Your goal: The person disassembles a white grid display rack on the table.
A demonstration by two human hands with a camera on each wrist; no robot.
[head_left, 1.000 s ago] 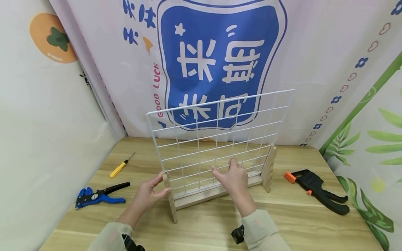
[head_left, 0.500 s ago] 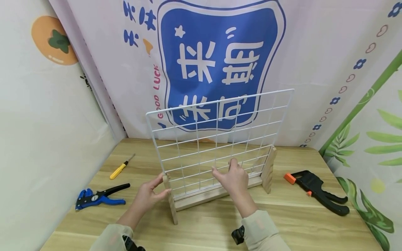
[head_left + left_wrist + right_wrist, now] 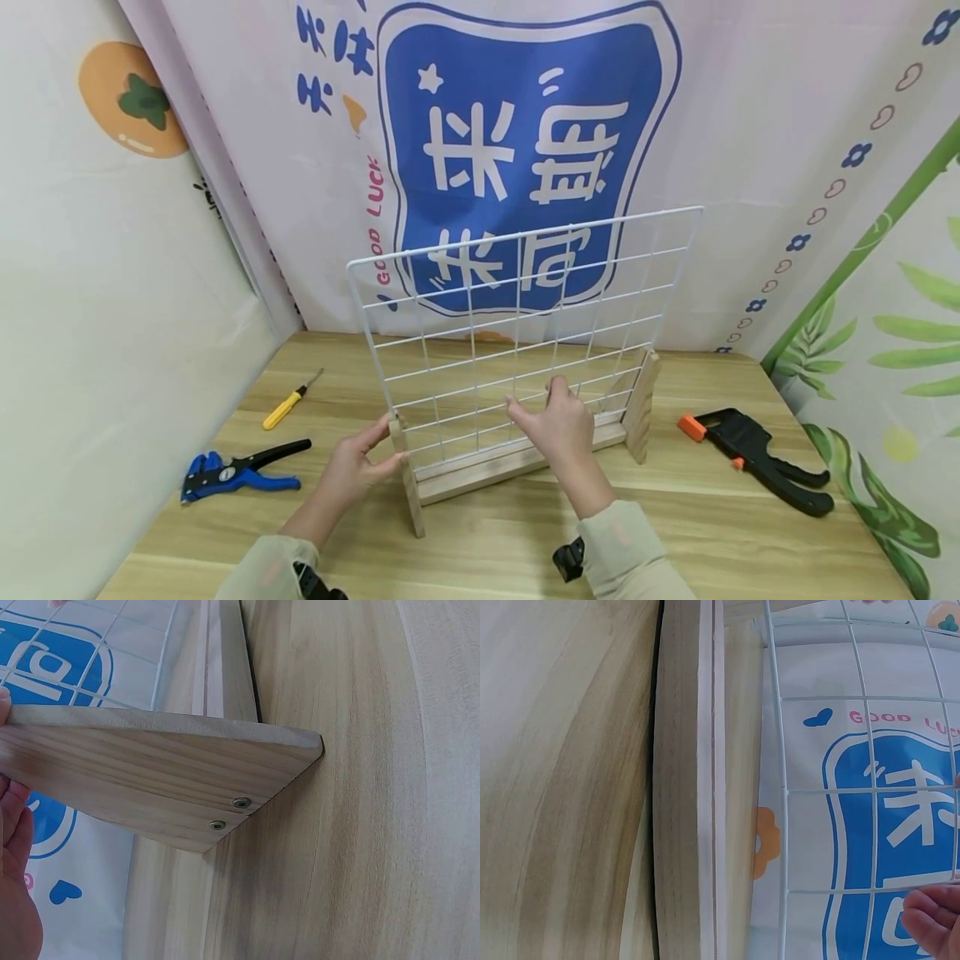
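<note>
A white wire grid panel stands upright between the two wooden end pieces of a stand. My left hand holds the left end piece, with the thumb on the near side and fingers behind. Two bolt heads show on that piece's outer face in the left wrist view. My right hand pinches the grid's wires low and right of the middle. Below the grid runs the grooved wooden base bar; in the right wrist view, the grid's bottom wire is apart from the groove.
On the left of the table lie a yellow-handled screwdriver and blue-and-black wire strippers. A black bar clamp with orange pads lies on the right. Behind the table hangs a printed cloth.
The wire grid has risen slightly in the stand, its bottom wire coming up off the base bar. Both hands keep their holds, and the view has tipped a little.
</note>
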